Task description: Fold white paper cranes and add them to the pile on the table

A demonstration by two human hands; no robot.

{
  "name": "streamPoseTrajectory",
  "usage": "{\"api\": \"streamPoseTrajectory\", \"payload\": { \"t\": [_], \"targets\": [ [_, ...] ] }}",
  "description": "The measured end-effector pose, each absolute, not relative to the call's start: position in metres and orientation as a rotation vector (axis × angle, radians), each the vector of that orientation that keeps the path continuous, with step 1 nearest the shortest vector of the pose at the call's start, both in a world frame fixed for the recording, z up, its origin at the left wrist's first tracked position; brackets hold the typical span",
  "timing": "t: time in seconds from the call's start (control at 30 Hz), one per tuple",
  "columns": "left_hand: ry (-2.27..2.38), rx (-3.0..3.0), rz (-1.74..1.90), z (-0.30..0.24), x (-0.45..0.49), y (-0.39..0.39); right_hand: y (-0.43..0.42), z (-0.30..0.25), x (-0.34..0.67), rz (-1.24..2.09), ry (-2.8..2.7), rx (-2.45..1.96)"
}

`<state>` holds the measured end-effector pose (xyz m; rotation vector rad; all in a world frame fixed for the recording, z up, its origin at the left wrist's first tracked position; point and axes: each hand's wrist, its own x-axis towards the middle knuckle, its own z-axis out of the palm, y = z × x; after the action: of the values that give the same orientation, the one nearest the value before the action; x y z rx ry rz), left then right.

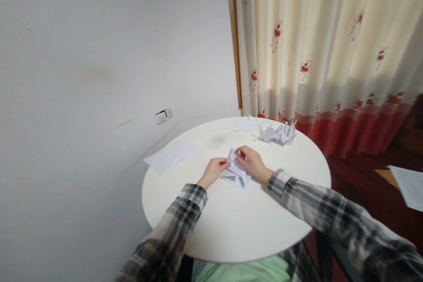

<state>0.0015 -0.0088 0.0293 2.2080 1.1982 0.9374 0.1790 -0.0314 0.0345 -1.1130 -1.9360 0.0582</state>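
Note:
A partly folded white paper [237, 175] lies on the round white table [238, 224], near its middle. My left hand [214, 171] pinches the paper's left edge with closed fingers. My right hand [253, 161] is curled over the paper's top corner, fingertips pressed together on a fold. Both sleeves are black-and-white plaid.
A flat white sheet [170, 156] hangs over the table's left edge. Finished folded paper shapes [279, 133] and more folded paper [245, 124] sit at the far side. A wall stands left, a cream and red curtain [330, 53] behind. Another paper [408, 185] lies at far right.

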Motion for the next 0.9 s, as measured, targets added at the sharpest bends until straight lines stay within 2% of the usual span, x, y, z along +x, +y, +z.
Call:
{"api": "streamPoseTrajectory", "payload": {
  "t": [0.2, 0.47, 0.9],
  "targets": [
    [1.203, 2.131, 0.939, 0.03, 0.003, -0.009, -0.026, 0.03, 0.178, 0.057, -1.901, -1.017],
    [1.081, 2.291, 0.916, 0.027, 0.001, -0.01, -0.023, 0.021, 0.178, 0.434, -2.052, -1.111],
    [1.035, 2.448, 0.836, 0.031, 0.006, -0.016, -0.03, 0.025, 0.177, 0.446, -2.168, -1.013]
  ]
}}
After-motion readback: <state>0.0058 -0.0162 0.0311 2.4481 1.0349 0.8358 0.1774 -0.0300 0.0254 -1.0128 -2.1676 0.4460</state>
